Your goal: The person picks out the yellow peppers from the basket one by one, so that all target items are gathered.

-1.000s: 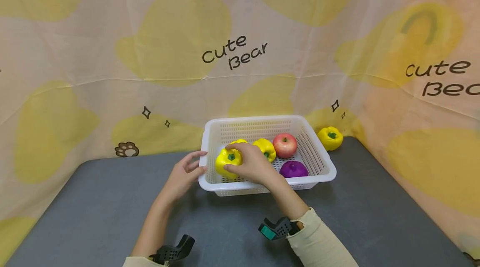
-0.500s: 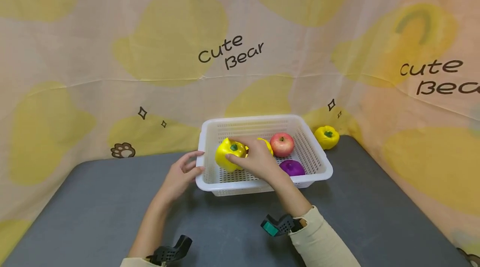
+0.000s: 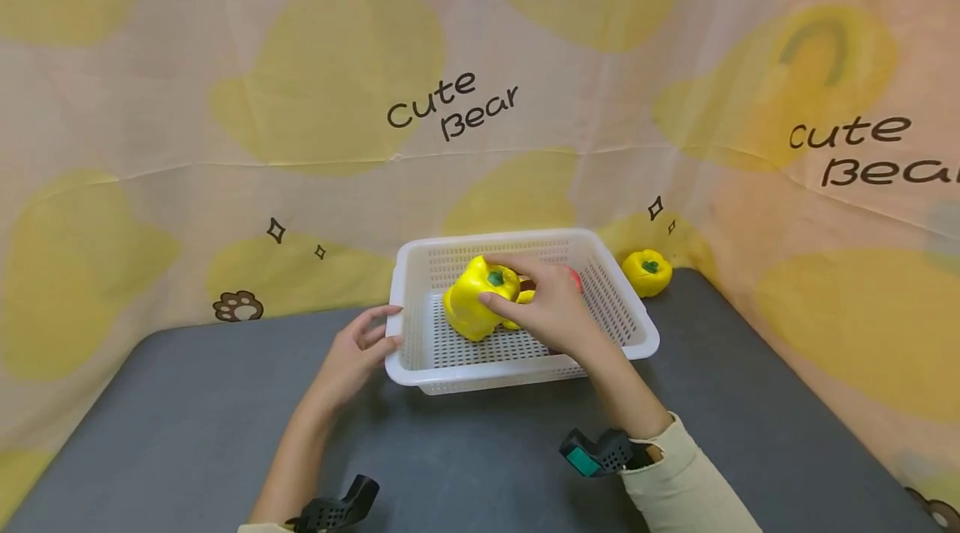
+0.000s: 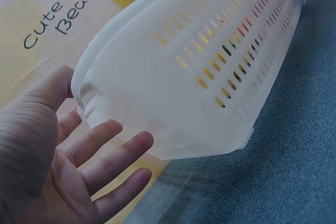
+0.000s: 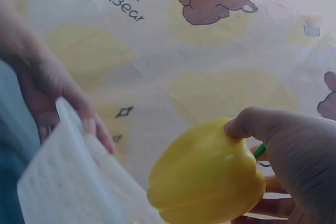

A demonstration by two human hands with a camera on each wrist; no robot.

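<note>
Head view: your two hands are well apart, each on something. Left hand (image 3: 358,354) sits at the 9 o'clock end of the white basket (image 3: 480,370), thumb and fingers holding the rim; left wrist view has the thumb passing behind that edge, other fingers spread lower. Right hand (image 3: 558,308) is clamped on a yellow pepper (image 3: 476,304), inside the basket's outline, 9 o'clock from your knuckles; cannot tell whether it clears the basket floor. Right wrist view: your thumb lies on its top, green stem (image 5: 259,151) toward 2 o'clock. By your right hand, a yellow sliver (image 3: 523,297) and a red edge (image 3: 576,277) show, mostly hidden. Loose pepper (image 3: 647,273) on the grey counter (image 3: 450,466), just outside the basket, between 2 and 3 o'clock. Patterned cloth (image 3: 525,117) at 12 o'clock, lettered "cute Bear".
</note>
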